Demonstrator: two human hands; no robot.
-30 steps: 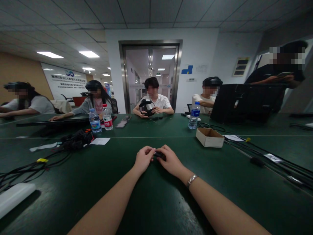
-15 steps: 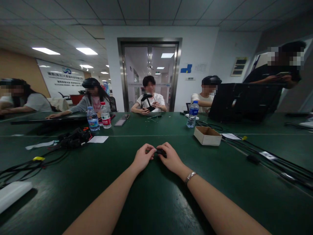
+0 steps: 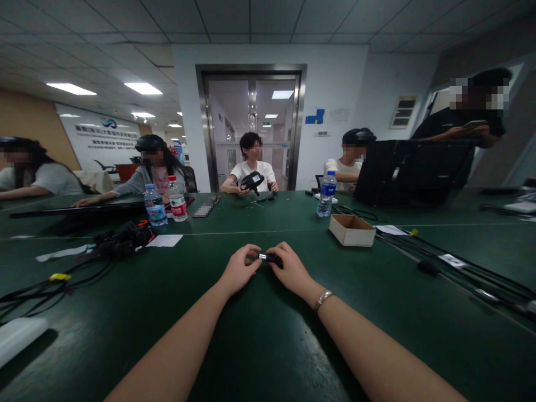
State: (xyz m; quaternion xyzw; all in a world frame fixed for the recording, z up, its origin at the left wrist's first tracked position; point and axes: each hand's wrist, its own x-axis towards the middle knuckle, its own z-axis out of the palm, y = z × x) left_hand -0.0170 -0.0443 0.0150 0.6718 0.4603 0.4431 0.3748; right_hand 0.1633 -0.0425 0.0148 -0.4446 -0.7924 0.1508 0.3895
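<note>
A small black tube with a shiny silver end (image 3: 273,258) lies level between my two hands, just over the green table (image 3: 268,346). Its exact kind is too small to make out. My right hand (image 3: 290,269) is closed round the black part, thumb below and fingers above. At the silver end, my left hand (image 3: 239,271) is pinched with thumb and fingertips against it; a dark gap shows behind those fingertips. A silver bracelet (image 3: 323,300) circles my right wrist.
An open cardboard box (image 3: 352,231) and a water bottle (image 3: 326,194) stand ahead right. Two bottles, a paper slip (image 3: 164,240) and black cables (image 3: 113,240) lie left. More cables (image 3: 464,271) run right. A white device (image 3: 20,338) sits near left. Several people sit or stand around.
The silver end of the tube now shows between my hands, as my left fingertips have drawn slightly left. The person opposite has turned the black headset over.
</note>
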